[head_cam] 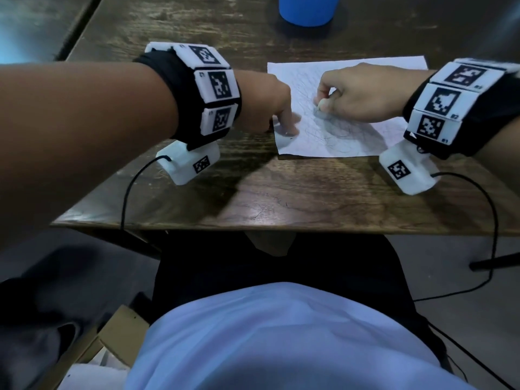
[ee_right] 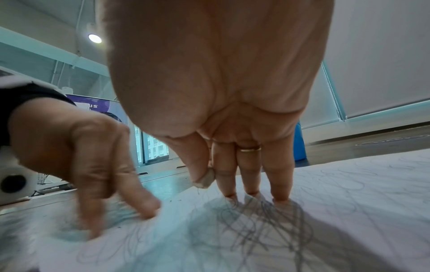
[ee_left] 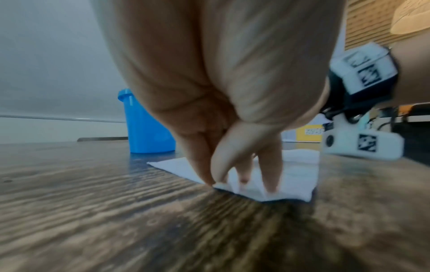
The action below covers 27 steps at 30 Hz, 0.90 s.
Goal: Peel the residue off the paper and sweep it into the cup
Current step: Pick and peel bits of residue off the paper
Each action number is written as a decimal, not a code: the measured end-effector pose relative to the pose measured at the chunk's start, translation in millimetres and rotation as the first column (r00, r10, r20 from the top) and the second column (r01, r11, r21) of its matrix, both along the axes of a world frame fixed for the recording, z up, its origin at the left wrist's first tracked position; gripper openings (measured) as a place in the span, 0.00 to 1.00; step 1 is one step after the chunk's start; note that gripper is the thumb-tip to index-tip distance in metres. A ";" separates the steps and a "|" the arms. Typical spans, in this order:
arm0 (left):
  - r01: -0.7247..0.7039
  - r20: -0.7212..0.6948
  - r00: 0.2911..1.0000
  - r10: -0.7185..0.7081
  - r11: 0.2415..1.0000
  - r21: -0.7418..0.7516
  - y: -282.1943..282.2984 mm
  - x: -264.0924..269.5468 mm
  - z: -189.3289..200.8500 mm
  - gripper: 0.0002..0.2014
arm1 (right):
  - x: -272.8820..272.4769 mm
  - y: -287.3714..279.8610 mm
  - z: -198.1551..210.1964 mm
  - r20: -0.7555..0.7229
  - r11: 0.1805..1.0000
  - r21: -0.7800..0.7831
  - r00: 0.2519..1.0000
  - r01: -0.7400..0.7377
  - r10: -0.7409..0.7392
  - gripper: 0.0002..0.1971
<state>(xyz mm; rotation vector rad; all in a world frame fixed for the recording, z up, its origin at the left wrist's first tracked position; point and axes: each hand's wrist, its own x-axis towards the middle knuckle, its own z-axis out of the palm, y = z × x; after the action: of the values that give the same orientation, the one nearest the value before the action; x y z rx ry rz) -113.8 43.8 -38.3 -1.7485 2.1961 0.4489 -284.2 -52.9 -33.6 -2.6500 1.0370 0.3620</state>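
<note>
Head view: the left hand (head_cam: 270, 108) pins the paper (head_cam: 351, 144) with straight fingertips. Right-wrist view: the right hand (ee_right: 221, 110) pinches an eraser (ee_right: 206, 179); rub lightly. The cup (head_cam: 308, 8) stands beyond both hands' fingers.

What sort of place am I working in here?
Probably an office or lab workspace: a dark wooden desk, a recessed ceiling light, a roller blind at the window, and a printed banner behind.
</note>
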 end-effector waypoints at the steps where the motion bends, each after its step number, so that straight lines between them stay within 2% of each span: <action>1: 0.013 -0.012 1.000 -0.013 1.000 0.009 3.3 2.1 2.5 0.26 | 0.2 -0.2 -0.3 0.002 1.000 -0.003 1.000 -0.005 0.005 0.08; 4: 0.039 -0.079 0.996 -0.040 0.999 -0.015 11.7 5.7 11.0 0.23 | 2.0 0.2 0.9 -0.003 1.000 -0.008 1.000 -0.019 0.019 0.08; 7: -0.074 -0.092 0.994 0.062 0.988 -0.135 13.7 5.3 18.9 0.20 | 2.8 -0.6 2.8 -0.008 1.000 -0.011 1.000 -0.022 0.022 0.07; 9: -0.091 -0.046 0.995 0.084 0.983 -0.159 15.1 -1.9 22.8 0.26 | 1.6 -0.8 2.4 -0.012 1.000 -0.009 1.000 -0.019 0.018 0.07; 11: -0.022 0.059 0.998 0.025 0.999 -0.044 16.4 -8.9 14.1 0.39 | 0.6 -0.7 1.6 -0.012 1.000 -0.008 1.000 -0.020 0.020 0.07; 12: 0.030 0.113 0.993 -0.034 0.999 0.035 19.3 -13.0 8.0 0.42 | 0.5 -0.6 1.6 -0.009 1.000 -0.007 1.000 -0.021 0.021 0.07; 15: 0.094 0.264 0.954 -0.140 0.979 0.181 35.6 -22.7 -5.4 0.41 | 0.9 -1.2 1.9 -0.006 1.000 0.002 1.000 -0.015 0.015 0.07; 17: 0.033 0.339 0.936 -0.090 0.985 0.171 43.2 -26.6 -10.3 0.39 | 1.2 -1.2 1.9 -0.012 1.000 0.002 1.000 -0.017 0.017 0.06; 20: -0.174 0.421 0.899 0.120 0.980 0.091 46.2 -28.2 -6.6 0.36 | 1.3 -1.2 1.8 -0.018 1.000 0.003 1.000 -0.021 0.021 0.06; 21: -0.204 0.420 0.893 0.160 0.977 0.063 46.1 -28.0 -4.6 0.35 | 1.5 -1.2 1.7 -0.018 1.000 0.002 1.000 -0.021 0.021 0.06; 23: -0.166 0.356 0.922 0.152 0.986 0.008 44.9 -28.9 -3.9 0.34 | 2.0 -1.5 1.4 -0.022 1.000 -0.009 1.000 -0.022 0.021 0.07; 25: -0.073 0.264 0.962 0.074 0.997 -0.013 41.9 -34.2 -5.4 0.33 | 2.3 -2.0 1.0 -0.025 0.999 -0.019 0.999 -0.027 0.026 0.07; 27: 0.002 0.247 0.969 -0.005 1.000 0.013 37.7 -42.0 -8.2 0.32 | 2.4 -2.1 0.9 -0.023 1.000 -0.016 0.999 -0.023 0.023 0.06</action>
<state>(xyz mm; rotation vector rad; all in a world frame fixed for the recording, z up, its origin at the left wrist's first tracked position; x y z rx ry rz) -155.8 81.5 -46.5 -1.6930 2.0165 0.2281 -281.8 -54.9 -32.6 -2.6798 1.0212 0.3906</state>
